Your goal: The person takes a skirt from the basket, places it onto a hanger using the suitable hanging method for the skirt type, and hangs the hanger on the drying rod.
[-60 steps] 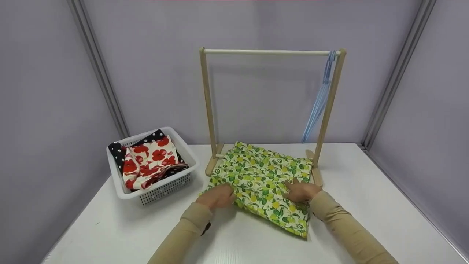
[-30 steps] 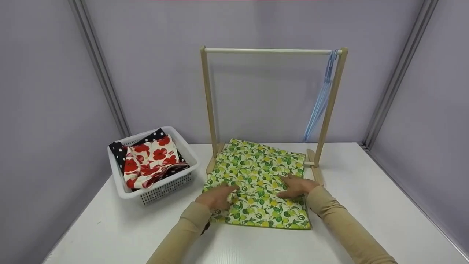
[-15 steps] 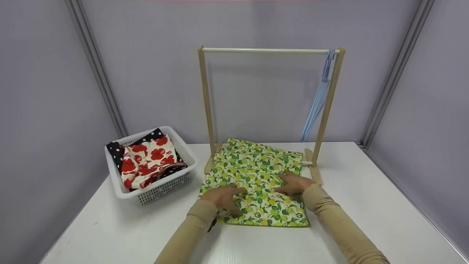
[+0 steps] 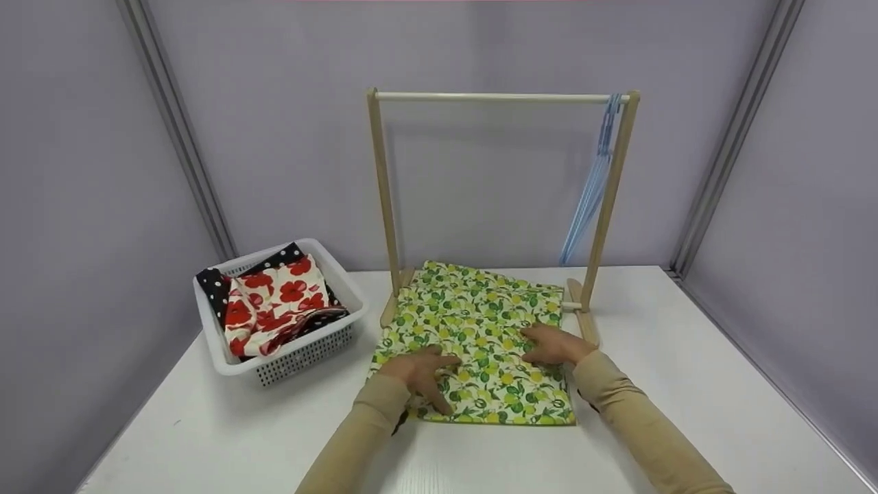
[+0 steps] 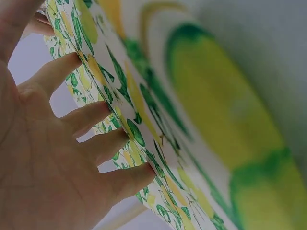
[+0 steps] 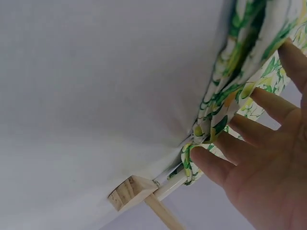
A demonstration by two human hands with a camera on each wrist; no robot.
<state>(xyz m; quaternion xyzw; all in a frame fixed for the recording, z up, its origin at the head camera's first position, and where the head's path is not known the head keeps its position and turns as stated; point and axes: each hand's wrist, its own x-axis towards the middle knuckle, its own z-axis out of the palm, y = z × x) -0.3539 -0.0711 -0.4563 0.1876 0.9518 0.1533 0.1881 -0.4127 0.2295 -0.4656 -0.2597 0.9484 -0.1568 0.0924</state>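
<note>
A lemon-print cloth (image 4: 480, 336) in green, yellow and white lies spread on the table, its front edge nearly straight. My left hand (image 4: 422, 374) rests on its lower left part with fingers spread; the left wrist view shows the fingertips (image 5: 144, 173) touching the fabric. On the right side of the cloth sits my right hand (image 4: 557, 345), fingers extended. Seen by the right wrist camera, its fingertips (image 6: 204, 155) are at the cloth's side edge, where several layers show folded together. Neither hand grips the cloth.
Behind and around the cloth's far end stands a wooden rack (image 4: 384, 192) with a white top bar (image 4: 494, 97). Several blue hangers (image 4: 588, 199) hang at its right end. At left, a white basket (image 4: 226, 363) holds red-flowered cloth (image 4: 291, 291) and black polka-dot cloth (image 4: 214, 287).
The cloth's front right corner has shifted back and its front edge now runs straight across. My left hand has moved right onto the cloth and spread its fingers. My right hand has barely shifted.
</note>
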